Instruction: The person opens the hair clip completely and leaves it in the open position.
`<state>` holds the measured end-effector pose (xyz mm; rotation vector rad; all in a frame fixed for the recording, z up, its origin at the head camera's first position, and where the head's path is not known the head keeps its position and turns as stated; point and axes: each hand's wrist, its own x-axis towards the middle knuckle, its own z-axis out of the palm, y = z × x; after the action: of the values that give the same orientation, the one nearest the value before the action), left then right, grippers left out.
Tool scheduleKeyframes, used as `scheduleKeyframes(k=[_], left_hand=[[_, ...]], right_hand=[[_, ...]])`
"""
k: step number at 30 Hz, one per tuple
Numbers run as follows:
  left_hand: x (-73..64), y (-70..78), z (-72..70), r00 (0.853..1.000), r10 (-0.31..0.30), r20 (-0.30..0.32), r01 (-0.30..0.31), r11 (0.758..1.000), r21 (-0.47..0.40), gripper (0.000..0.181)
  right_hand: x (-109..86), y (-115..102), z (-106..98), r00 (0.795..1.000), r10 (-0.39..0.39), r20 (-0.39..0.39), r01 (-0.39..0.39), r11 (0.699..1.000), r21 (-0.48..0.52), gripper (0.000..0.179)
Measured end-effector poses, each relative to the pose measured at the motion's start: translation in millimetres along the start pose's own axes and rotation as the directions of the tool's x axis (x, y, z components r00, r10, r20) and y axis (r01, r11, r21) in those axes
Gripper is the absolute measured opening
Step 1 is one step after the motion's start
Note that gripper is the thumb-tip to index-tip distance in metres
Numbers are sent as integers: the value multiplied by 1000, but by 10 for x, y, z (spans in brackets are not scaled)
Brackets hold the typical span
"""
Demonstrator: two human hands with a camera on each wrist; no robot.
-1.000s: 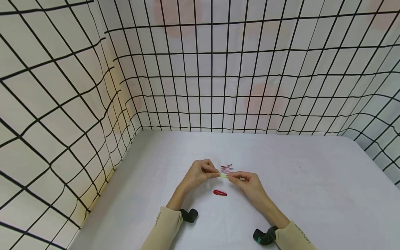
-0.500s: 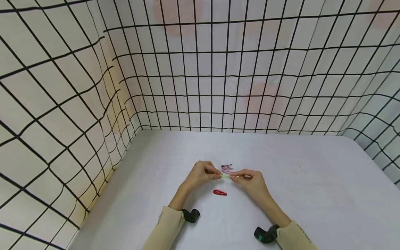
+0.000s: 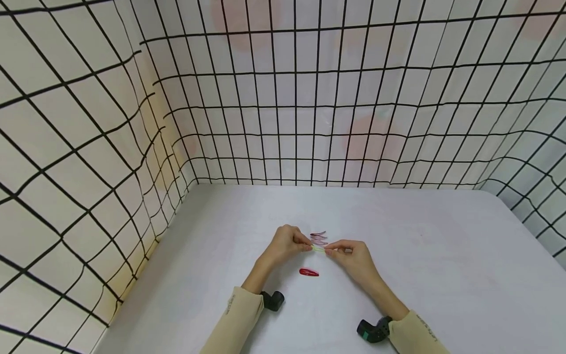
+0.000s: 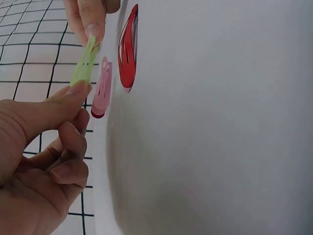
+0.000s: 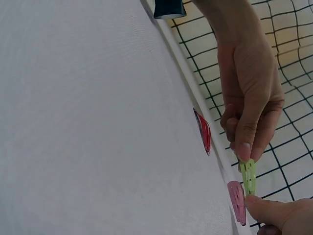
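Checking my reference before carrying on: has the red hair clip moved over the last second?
No. Against the table's far edge in the head view, the red hair clip shows no shift either way.

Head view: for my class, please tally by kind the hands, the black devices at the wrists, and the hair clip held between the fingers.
Hands, left hand and right hand: 2
Black wrist devices: 2
Held green hair clip: 1
Total: 5
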<state>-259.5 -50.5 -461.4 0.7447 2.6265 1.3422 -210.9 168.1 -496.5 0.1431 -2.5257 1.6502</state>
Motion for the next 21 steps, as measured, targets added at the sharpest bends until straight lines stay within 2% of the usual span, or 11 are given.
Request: scheduleKeyframes(k=[21], left_hand=[[102, 14, 30, 997, -59, 40, 56, 997, 50, 4]], right_hand=[[49, -28, 27, 996, 70, -59, -76, 992, -105, 4]])
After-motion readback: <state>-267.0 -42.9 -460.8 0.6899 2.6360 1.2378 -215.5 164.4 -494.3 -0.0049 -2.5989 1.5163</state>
